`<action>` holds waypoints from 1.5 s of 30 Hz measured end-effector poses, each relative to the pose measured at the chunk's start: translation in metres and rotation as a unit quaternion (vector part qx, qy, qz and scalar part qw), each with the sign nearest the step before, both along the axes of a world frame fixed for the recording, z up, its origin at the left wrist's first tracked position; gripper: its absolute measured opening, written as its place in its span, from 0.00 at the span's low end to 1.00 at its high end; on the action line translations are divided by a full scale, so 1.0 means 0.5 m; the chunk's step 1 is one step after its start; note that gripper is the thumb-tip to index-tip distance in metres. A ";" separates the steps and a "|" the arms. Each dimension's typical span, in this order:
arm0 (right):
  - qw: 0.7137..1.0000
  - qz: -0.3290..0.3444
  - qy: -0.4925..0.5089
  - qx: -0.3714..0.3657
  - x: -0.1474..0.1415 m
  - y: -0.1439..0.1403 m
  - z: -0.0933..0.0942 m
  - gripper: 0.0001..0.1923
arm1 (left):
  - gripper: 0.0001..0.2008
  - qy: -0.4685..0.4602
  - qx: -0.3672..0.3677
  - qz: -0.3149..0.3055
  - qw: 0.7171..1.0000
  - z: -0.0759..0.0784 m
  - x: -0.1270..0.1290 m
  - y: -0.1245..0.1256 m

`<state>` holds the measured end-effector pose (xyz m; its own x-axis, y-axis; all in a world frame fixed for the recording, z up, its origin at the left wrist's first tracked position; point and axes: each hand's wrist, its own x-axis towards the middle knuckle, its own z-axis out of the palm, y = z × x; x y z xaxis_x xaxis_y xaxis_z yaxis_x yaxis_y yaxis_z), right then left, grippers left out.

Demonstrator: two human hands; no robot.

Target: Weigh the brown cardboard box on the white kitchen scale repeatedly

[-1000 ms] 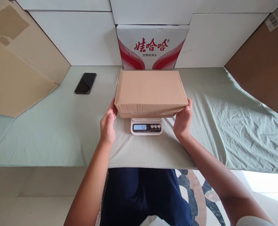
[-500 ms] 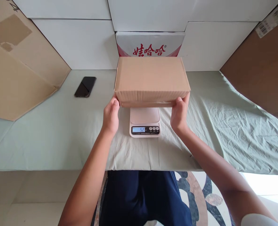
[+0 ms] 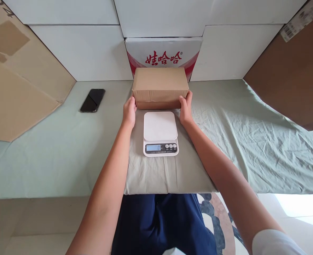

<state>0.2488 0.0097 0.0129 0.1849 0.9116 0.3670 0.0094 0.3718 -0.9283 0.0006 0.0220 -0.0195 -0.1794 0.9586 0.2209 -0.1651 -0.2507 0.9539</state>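
A closed brown cardboard box (image 3: 160,85) is held between my two hands at the back of the table, behind the scale. My left hand (image 3: 129,110) grips its left front corner, fingers partly hidden by the side. At the right front corner, my right hand (image 3: 186,108) is closed on the box with the thumb on the front face. Just in front sits a white kitchen scale (image 3: 160,126), its whole platform bare and its lit display reading 0. Whether the box rests on the cloth or hangs slightly above it, I cannot tell.
A dark phone (image 3: 92,100) lies on the green cloth (image 3: 52,159) to the left. Large cardboard pieces stand at the left (image 3: 21,88) and right (image 3: 289,81). Behind the box is a white carton with red lettering (image 3: 163,53), against white panels (image 3: 76,49).
Both hands have carried the box away from me, from over the scale to behind it. The scale's platform is uncovered, and its display went from 52 to 0.
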 end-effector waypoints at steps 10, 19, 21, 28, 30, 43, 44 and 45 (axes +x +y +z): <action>0.999 0.005 -0.012 -0.029 0.014 0.020 -0.022 0.27 | 0.34 0.006 -0.001 -0.013 1.000 0.000 0.005 -0.003; 0.998 -0.024 0.018 -0.052 0.063 0.024 -0.050 0.30 | 0.34 -0.002 -0.007 0.038 0.999 0.016 -0.063 -0.012; 0.998 -0.010 0.021 -0.054 0.062 0.022 -0.048 0.29 | 0.36 0.006 -0.015 0.030 0.999 0.011 -0.056 -0.011; 0.997 0.063 -0.006 -0.040 0.044 0.002 -0.024 0.23 | 0.36 0.018 -0.002 -0.030 0.999 0.007 -0.001 -0.022; 0.997 0.060 -0.023 -0.036 0.044 0.002 -0.022 0.22 | 0.34 0.017 0.002 -0.034 0.999 0.011 0.006 -0.032; 0.997 0.062 -0.048 -0.023 0.039 -0.005 -0.012 0.22 | 0.31 0.045 0.006 -0.030 0.999 0.012 0.013 -0.052; 0.996 0.063 -0.053 -0.019 0.038 -0.007 -0.010 0.23 | 0.31 0.051 0.012 -0.025 0.998 0.010 0.013 -0.050; 0.996 0.063 -0.057 -0.017 0.036 -0.008 -0.009 0.24 | 0.31 0.055 0.023 -0.018 0.998 0.009 0.013 -0.048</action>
<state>0.2670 0.0058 0.0084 0.0270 0.9375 0.3470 0.0699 0.3445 -0.9362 0.0072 -0.0018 -0.0151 -0.1179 0.9524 0.2810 -0.0704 -0.2903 0.9543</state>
